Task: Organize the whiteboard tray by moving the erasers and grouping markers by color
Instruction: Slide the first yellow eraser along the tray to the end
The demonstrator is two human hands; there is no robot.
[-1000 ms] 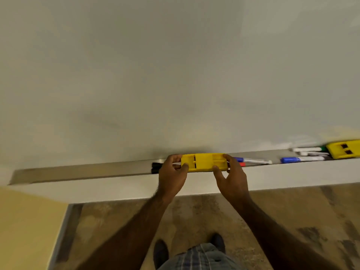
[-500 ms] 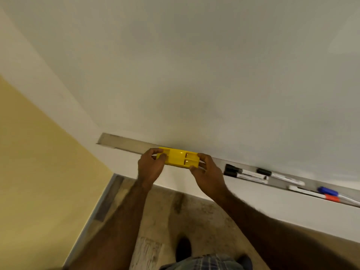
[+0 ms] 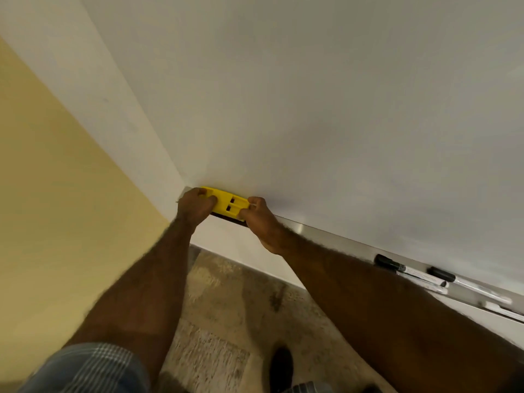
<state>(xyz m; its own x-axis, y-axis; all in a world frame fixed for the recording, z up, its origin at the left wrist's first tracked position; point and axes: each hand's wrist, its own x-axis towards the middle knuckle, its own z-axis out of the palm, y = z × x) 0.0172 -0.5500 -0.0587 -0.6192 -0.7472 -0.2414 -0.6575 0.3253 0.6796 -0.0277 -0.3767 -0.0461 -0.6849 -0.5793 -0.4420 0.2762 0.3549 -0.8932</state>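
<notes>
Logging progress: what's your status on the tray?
Left hand and right hand grip yellow plastic eraser at metal tray's left end. Black-capped markers lie well right. Nothing blocking.

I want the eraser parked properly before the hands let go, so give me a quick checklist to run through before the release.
1. Yellow eraser at the tray's far left end, by the corner: ok.
2. Both ends held: left hand grips the left end, right hand pinches the right end: ok.
3. Eraser resting flat on the tray: cannot tell, the hands hide its underside.
4. Eraser apart from the markers: ok, bare tray lies between it and the black markers.
5. Markers grouped by color: not ok overall; only black-capped ones show here, the rest run out of view.
</notes>
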